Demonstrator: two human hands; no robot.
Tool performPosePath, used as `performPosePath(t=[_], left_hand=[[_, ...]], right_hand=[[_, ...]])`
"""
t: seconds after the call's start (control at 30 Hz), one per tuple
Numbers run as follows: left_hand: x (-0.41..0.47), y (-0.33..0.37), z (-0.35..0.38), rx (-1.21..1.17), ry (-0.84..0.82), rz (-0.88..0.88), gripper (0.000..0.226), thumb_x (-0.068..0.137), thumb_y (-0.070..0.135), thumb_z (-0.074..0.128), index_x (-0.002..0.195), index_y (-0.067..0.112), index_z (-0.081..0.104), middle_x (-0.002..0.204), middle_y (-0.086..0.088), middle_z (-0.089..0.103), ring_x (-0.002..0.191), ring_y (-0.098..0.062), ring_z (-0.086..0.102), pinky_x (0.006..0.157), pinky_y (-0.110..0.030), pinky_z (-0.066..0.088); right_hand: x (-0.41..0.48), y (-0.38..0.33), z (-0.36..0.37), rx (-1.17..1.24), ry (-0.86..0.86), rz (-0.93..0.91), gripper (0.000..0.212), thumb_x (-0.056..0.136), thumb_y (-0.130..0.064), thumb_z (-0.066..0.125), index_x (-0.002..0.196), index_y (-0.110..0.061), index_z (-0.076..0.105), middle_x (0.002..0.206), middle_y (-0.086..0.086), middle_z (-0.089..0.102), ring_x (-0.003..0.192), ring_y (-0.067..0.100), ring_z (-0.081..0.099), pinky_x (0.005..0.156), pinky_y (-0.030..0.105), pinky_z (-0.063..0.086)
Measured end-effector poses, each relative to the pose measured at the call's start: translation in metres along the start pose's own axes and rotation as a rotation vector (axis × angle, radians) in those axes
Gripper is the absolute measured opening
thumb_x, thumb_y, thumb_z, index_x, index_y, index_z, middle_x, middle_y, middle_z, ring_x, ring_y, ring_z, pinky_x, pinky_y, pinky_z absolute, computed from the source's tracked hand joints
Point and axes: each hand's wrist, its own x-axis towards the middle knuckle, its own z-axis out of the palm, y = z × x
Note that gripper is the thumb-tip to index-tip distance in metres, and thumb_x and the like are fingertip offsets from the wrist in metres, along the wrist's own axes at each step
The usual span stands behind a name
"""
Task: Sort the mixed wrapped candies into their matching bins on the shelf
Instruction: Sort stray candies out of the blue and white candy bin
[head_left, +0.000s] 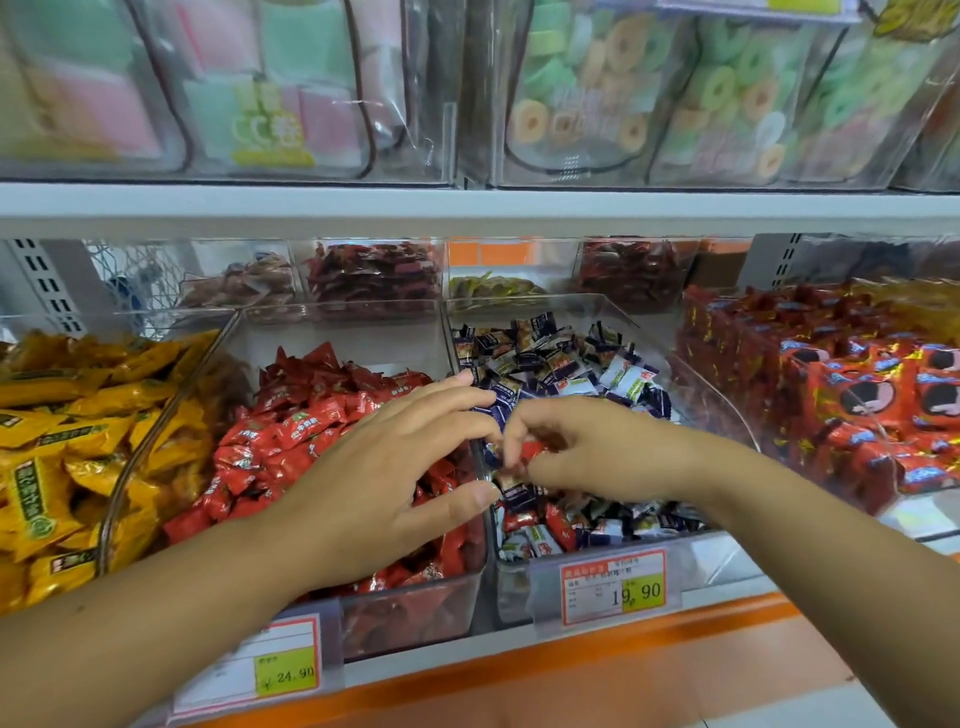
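A clear bin (467, 608) in the middle holds red wrapped candies (291, 431). To its right, another clear bin (613, 312) holds dark blue and white wrapped candies (550, 358) with a few red ones (558, 525) mixed in near the front. My right hand (587, 447) is over the blue bin, its fingertips pinched on a red candy (532, 451). My left hand (410, 457) hovers over the divider between the two bins with its fingers spread, and nothing shows in it.
A bin of yellow wrapped candies (62, 447) stands at the left and a bin of red packets (852, 395) at the right. Smaller bins (374, 275) sit behind. Price tags (613, 587) hang on the orange shelf front. An upper shelf (467, 208) carries clear bags.
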Motion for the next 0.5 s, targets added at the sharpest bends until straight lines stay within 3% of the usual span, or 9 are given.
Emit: performPosePath(t=[0.1,0.2,0.3,0.37,0.5], left_hand=[[-0.001,0.000,0.000,-0.012,0.002,-0.004,0.051,0.091,0.071,0.028,0.133,0.045,0.042,0.153,0.028,0.023,0.144,0.009,0.003,0.109,-0.020,0.009],[-0.001,0.001,-0.001,-0.009,-0.002,-0.008,0.055,0.091,0.071,0.027,0.136,0.043,0.042,0.154,0.026,0.023,0.143,0.010,0.002,0.110,-0.019,0.007],[-0.002,0.002,-0.002,0.000,-0.008,-0.009,0.057,0.091,0.070,0.026,0.138,0.042,0.041,0.155,0.024,0.022,0.143,0.010,0.000,0.110,-0.017,0.005],[-0.001,0.002,-0.002,0.003,-0.011,-0.007,0.056,0.091,0.070,0.026,0.138,0.042,0.041,0.155,0.024,0.022,0.143,0.010,0.000,0.109,-0.015,0.003],[-0.003,0.002,-0.002,0.001,-0.019,-0.014,0.057,0.090,0.071,0.025,0.138,0.043,0.039,0.156,0.024,0.020,0.143,0.010,-0.002,0.109,-0.016,0.003]], right_hand=[[0.008,0.004,0.013,-0.339,-0.153,0.054,0.026,0.100,-0.024,0.043,0.112,-0.028,0.066,0.089,-0.010,0.057,0.073,0.008,0.055,0.066,0.019,0.044],[0.013,0.015,0.021,-0.555,-0.153,0.067,0.029,0.093,-0.041,0.058,0.120,-0.035,0.063,0.092,-0.013,0.043,0.086,0.016,0.055,0.073,0.028,0.042],[0.019,0.019,0.027,-0.698,-0.122,0.053,0.043,0.085,-0.039,0.068,0.127,-0.042,0.057,0.091,-0.009,0.031,0.084,0.015,0.044,0.074,0.026,0.034],[0.022,0.019,0.031,-0.723,-0.093,0.058,0.045,0.083,-0.032,0.071,0.126,-0.039,0.058,0.097,-0.005,0.033,0.082,0.017,0.045,0.073,0.027,0.036],[0.023,0.023,0.030,-0.683,-0.025,0.034,0.026,0.084,-0.028,0.072,0.109,-0.027,0.067,0.101,-0.004,0.040,0.087,0.020,0.056,0.077,0.029,0.046]])
